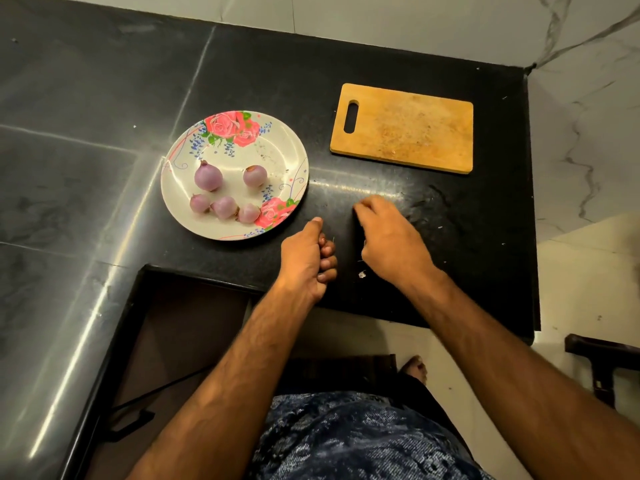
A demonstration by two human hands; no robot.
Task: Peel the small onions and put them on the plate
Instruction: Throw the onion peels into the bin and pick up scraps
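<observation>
Near the front edge of the glossy black stone surface (450, 244), the left hand (306, 258) sits with its fingers (327, 263) curled into a loose fist and the thumb pointing forward. Nothing shows inside the curl, so I cannot tell whether it holds anything. Just beside it, across a narrow strip of bare stone, the right hand (388, 237) lies knuckles-up with its fingers bent down toward the surface (the back of the hand hides the fingertips, so whether they pinch something cannot be told either). A tiny pale scrap (362, 274) lies on the surface close beside the right wrist.

Ahead and to the left of the left hand, near its thumb tip but not touching, stands the round white plate (280, 147) printed with pink roses and blue sprigs. On it lie five small peeled purple onions (224, 207). Three sit in a row on the side nearer the hands, each close to its neighbour. The other two lie farther back and wider apart, and the left one is the biggest.

Beyond the right hand, well apart from it, a rectangular wooden cutting board (408, 129) with a slotted handle lies flat on the surface, its face scuffed pale.
</observation>
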